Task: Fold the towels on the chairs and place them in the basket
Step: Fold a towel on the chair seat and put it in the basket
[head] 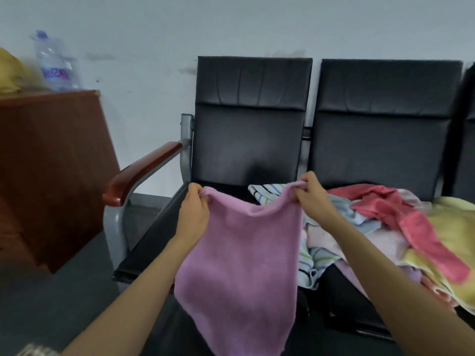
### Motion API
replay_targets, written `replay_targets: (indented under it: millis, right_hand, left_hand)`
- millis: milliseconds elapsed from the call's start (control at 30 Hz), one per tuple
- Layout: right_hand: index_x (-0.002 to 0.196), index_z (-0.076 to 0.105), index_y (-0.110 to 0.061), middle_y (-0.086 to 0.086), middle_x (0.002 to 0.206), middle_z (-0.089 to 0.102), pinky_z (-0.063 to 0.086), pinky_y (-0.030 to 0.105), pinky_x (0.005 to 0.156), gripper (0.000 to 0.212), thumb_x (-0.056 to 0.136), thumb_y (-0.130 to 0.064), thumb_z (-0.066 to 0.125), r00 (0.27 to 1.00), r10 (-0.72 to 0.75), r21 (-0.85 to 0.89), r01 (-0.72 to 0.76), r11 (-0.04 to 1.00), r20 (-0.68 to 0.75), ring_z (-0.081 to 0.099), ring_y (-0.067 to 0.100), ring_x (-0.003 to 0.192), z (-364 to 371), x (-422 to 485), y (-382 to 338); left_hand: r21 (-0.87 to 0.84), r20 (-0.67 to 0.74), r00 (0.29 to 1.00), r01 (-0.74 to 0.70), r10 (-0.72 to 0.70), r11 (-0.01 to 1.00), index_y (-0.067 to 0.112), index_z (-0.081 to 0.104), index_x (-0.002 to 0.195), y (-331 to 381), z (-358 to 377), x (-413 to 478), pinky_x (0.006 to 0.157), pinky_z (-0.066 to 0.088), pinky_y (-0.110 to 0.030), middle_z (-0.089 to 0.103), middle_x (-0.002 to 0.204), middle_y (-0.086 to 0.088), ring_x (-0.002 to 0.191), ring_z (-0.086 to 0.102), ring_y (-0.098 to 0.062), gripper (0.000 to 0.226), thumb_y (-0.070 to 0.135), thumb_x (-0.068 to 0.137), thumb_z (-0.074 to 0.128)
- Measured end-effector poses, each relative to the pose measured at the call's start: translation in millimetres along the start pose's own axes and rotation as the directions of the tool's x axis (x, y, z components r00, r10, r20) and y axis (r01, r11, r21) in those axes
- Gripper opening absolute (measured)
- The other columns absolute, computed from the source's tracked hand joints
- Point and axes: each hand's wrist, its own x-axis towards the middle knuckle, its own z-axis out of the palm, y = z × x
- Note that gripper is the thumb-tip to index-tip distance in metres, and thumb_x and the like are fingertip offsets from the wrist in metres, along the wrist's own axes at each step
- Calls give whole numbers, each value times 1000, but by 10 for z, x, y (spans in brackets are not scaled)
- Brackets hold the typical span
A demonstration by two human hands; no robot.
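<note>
A pink-purple towel [241, 260] hangs in the air in front of the left black chair [246, 140]. My left hand [194, 209] pinches its upper left corner and my right hand [312, 196] pinches its upper right corner, so the top edge sags between them. A heap of several towels lies on the right chair seat: a striped one [268, 192], a red one [411, 219], a yellow one [452, 227] and pale ones underneath. No basket is in view.
A second black chair [385, 129] adjoins the first, and a third shows at the right edge. A red-brown armrest [144, 170] juts out on the left. A wooden cabinet [48, 170] at far left carries a water bottle [55, 62]. The floor is grey.
</note>
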Motion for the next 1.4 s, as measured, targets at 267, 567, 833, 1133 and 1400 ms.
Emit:
replay_targets:
  millis: [267, 567, 833, 1133, 1400]
  right_hand:
    - [152, 3, -18, 13, 158, -10, 18, 21, 109, 87, 88, -8, 61, 977, -35, -330, 104, 938, 211, 6, 25, 146, 506, 1299, 406]
    - [140, 38, -24, 4, 146, 32, 27, 44, 110, 44, 99, -40, 37, 859, 114, -644, 280, 712, 499, 28, 24, 136, 1519, 557, 1438]
    - [149, 23, -24, 7, 156, 13, 16, 45, 115, 54, 98, -35, 40, 878, 210, -636, 130, 761, 430, 12, 28, 144, 1487, 527, 1264]
    - [130, 40, -2, 17, 134, 43, 33, 32, 95, 46, 90, -17, 56, 944, 250, -540, -97, 836, 216, 42, 31, 122, 902, -98, 985]
    - [85, 44, -14, -3, 77, 47, 32, 24, 52, 18, 89, -27, 55, 823, 474, -602, -215, 769, 313, 52, 20, 82, 869, -475, 957]
  left_hand:
    - [372, 303, 953, -139, 21, 918, 21, -1, 152, -373, 971, 1322, 116, 19, -41, -20, 156, -14, 146, -6, -30, 87, 16, 90, 60]
    - [660, 571, 782, -257, -250, 706, 14, 33, 142, -1436, 1398, 715, 111, 26, -41, 25, 152, -6, 139, 26, -23, 47, 36, 101, 30]
    - [502, 483, 872, -206, -75, 840, 11, 52, 122, -892, 1153, 265, 89, 41, -35, 45, 121, -10, 105, 50, -28, 29, 18, 94, 51]
    - [555, 623, 734, -171, -271, 814, 11, 49, 127, -525, 884, -328, 92, 43, -32, 49, 125, -12, 113, 50, -28, 40, 29, 93, 55]
    - [520, 578, 747, -26, -329, 854, 13, 52, 121, -586, 575, -572, 85, 44, -29, 51, 122, -11, 106, 53, -25, 33, 15, 89, 57]
